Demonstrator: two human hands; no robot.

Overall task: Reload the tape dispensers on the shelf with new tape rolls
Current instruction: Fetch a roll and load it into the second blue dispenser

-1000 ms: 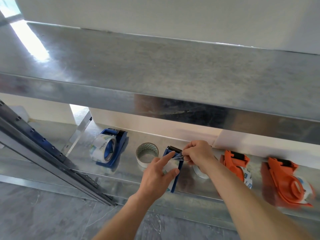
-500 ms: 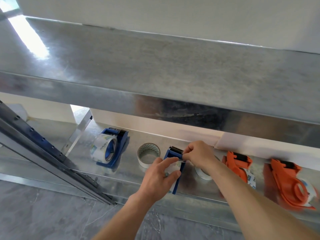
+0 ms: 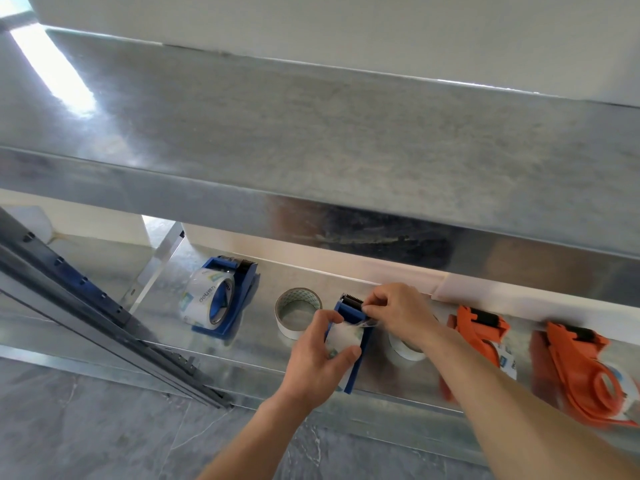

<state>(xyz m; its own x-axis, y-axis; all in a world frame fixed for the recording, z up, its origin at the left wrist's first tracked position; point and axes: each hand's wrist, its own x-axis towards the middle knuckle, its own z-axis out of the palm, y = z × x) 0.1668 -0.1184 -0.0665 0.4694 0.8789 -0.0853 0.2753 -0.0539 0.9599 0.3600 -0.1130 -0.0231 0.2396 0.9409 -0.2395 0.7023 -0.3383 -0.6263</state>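
On the lower shelf [image 3: 263, 306], the left hand [image 3: 317, 358] grips the roll [image 3: 343, 341] seated in the middle dispenser [image 3: 355, 370]. The right hand [image 3: 398, 315] pinches the tape end at its cutter [image 3: 353, 300]. A loose roll [image 3: 298, 317] lies just left, with a loaded blue dispenser [image 3: 239, 303] beyond. An orange dispenser [image 3: 479, 325] and a far orange dispenser [image 3: 585, 368] lie to the right.
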